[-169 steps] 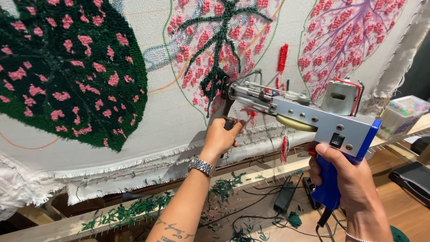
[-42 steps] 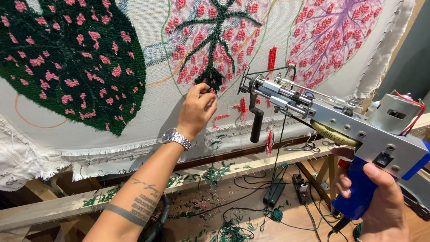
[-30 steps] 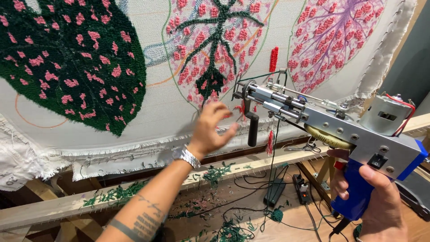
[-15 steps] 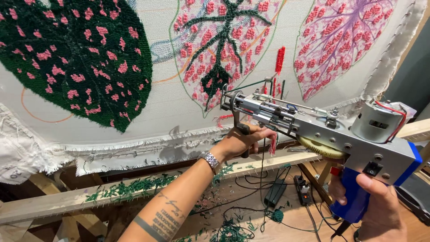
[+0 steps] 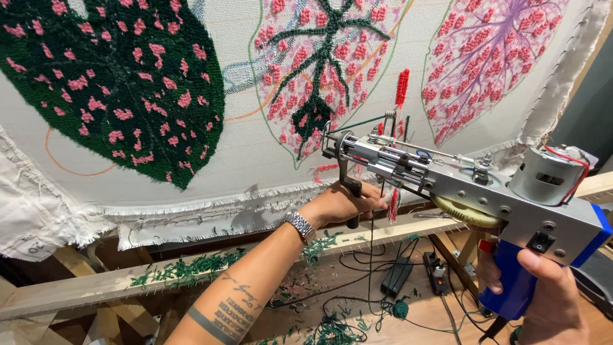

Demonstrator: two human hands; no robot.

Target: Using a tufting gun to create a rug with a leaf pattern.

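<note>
Two hands on one tool: right hand (image 5: 552, 300) wrapped around the blue pistol grip of the silver metal tufting gun (image 5: 460, 185), low at the right and near the camera; left hand (image 5: 345, 201) closed around the gun's black front handle, just below the needle end. Gun held level, nose pointing left and away toward the white backing cloth (image 5: 255, 160) stretched on the wooden frame (image 5: 83, 294), needle tip close to the cloth but not seen touching it. Dark green yarn (image 5: 367, 121) running from the cloth to the wire guide at the gun's front. Nearest on the cloth, the half-filled middle leaf with pink tufts and dark green veins (image 5: 319, 76); further left, the fully tufted dark green leaf with pink spots (image 5: 108, 76); at the right, the pale pink and purple leaf (image 5: 491, 57). Green yarn scraps (image 5: 185, 271) scattered along the frame's lower rail, cables and a black power strip (image 5: 440, 271) on the floor below. Judged best for steady work: both grips kept firm, nose squared to the cloth, foot pressed flat before any trigger pull, yarn left slack and clear of the fingers, cable kept away from the feet.
</note>
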